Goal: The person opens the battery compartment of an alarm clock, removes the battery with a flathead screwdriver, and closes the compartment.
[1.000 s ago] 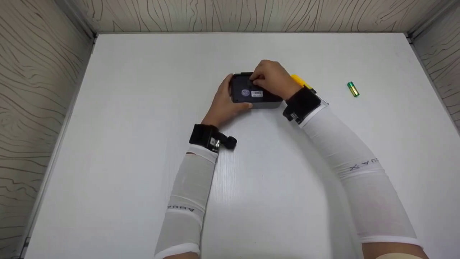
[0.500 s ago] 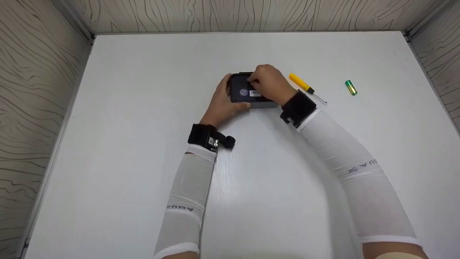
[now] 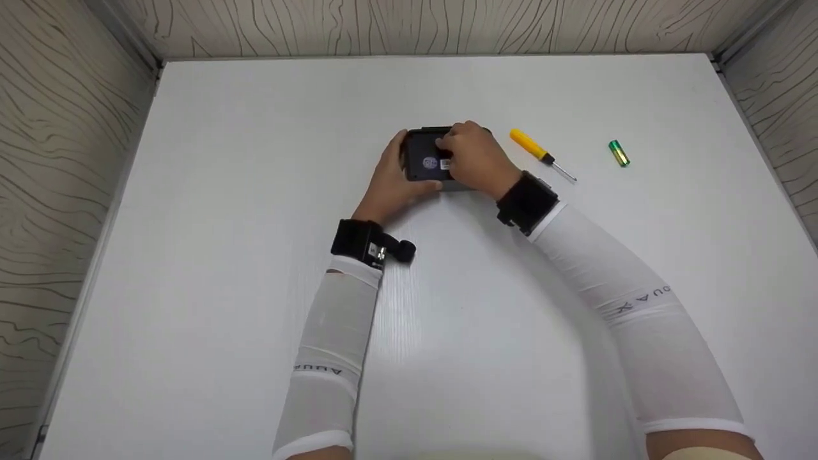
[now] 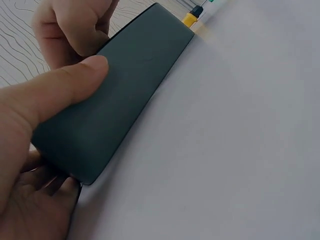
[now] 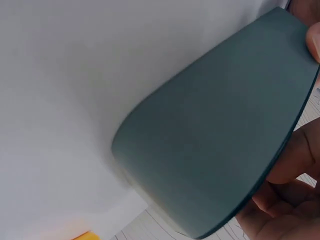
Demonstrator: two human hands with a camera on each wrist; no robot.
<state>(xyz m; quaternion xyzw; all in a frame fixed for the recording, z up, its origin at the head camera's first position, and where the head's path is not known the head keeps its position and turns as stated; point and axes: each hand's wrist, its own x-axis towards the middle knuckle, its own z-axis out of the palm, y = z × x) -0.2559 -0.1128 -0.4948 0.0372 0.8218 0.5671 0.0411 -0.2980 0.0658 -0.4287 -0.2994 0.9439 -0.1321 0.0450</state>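
A dark, box-shaped device (image 3: 422,145) stands on the white table with its black back facing up, showing a round sticker and a barcode label. My left hand (image 3: 393,182) grips its left end, thumb along the near side, as the left wrist view shows on the smooth grey-green casing (image 4: 120,85). Over the back's right half is my right hand (image 3: 479,156), fingers bent and fingertips touching the surface near the middle. Whether a small part sits between those fingertips is hidden. In the right wrist view, the casing (image 5: 210,130) covers much of the fingers.
Right of the device lies a yellow-handled screwdriver (image 3: 530,145), its metal tip toward the right forearm. Farther right is a green and gold battery (image 3: 618,153). Wood-patterned panels (image 3: 383,29) border the table at the back and sides.
My right hand has shifted slightly down and turned over the device's back, now covering more of the barcode label. The screwdriver has come fully into sight. The left hand keeps its grip.
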